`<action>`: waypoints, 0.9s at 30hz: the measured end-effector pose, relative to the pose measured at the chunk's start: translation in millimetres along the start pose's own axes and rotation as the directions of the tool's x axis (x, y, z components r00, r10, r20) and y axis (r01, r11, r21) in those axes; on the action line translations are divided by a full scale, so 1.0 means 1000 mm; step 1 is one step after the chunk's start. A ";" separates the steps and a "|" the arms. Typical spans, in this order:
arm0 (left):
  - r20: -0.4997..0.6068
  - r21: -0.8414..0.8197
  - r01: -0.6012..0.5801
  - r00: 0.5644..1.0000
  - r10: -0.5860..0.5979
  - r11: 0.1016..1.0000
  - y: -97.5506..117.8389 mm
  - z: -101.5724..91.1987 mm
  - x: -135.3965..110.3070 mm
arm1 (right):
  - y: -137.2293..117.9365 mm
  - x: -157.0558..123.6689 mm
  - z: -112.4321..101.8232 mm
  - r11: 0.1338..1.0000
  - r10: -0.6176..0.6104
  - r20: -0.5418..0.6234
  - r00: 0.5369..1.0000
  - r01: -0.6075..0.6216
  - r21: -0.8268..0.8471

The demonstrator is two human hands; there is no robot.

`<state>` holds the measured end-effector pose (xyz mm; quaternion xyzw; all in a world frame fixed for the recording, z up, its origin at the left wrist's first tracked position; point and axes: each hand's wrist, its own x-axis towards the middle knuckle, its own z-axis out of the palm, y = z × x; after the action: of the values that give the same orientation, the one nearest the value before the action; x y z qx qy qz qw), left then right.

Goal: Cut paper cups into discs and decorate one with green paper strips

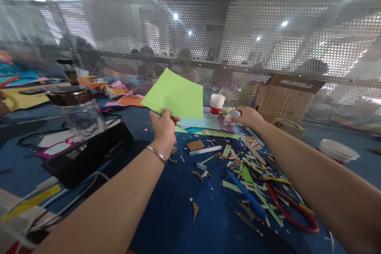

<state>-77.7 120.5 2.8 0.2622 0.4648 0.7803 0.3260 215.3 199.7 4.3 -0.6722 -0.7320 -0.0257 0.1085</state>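
Note:
My left hand (163, 129) pinches the lower edge of a light green paper sheet (178, 94), lifted above the blue table. On the far right, my right hand (249, 116) closes around a small white round object with a speckled end (233, 115); its kind I cannot make out. Beside it stands a stack of red and white paper cups (217, 103), on coloured paper sheets (205, 122). Nearer to me lie a white pen (205, 150), a brown cardboard piece (195, 145) and many green and white paper scraps (250, 174).
Scissors with red handles (315, 224) and a blue pen (247, 193) lie at front right. White cups (339, 151) stand further right, a cardboard box (287, 97) behind. At left are a glass jar (79, 113), a black device (89, 154) and cables (59, 216). A perforated screen (184, 35) spans the back.

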 end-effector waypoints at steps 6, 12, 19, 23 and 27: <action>0.007 -0.008 -0.019 1.000 0.019 1.000 0.002 0.001 0.000 | 0.021 0.005 -0.020 0.999 0.053 -0.043 0.998 -0.053 -0.010; 0.015 -0.003 -0.033 0.999 0.033 0.999 0.000 0.000 0.001 | 0.055 0.004 -0.028 0.986 0.137 0.018 0.990 -0.135 -0.097; 0.014 0.010 -0.046 0.999 0.045 0.999 -0.002 -0.001 0.003 | 0.073 0.005 -0.010 0.976 0.162 0.135 0.977 -0.139 -0.168; 0.002 0.008 -0.049 0.999 0.049 0.999 -0.004 -0.001 0.006 | 0.074 0.003 -0.017 0.973 0.158 0.084 0.984 -0.141 -0.181; 0.008 0.003 -0.049 0.999 0.049 0.999 -0.005 0.000 0.006 | 0.055 -0.001 -0.017 0.983 0.096 0.025 0.995 -0.091 -0.162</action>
<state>-80.1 126.6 -1.6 0.2772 0.4582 0.7863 0.3082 271.7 200.9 15.2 -0.7127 -0.6968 -0.0687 0.0432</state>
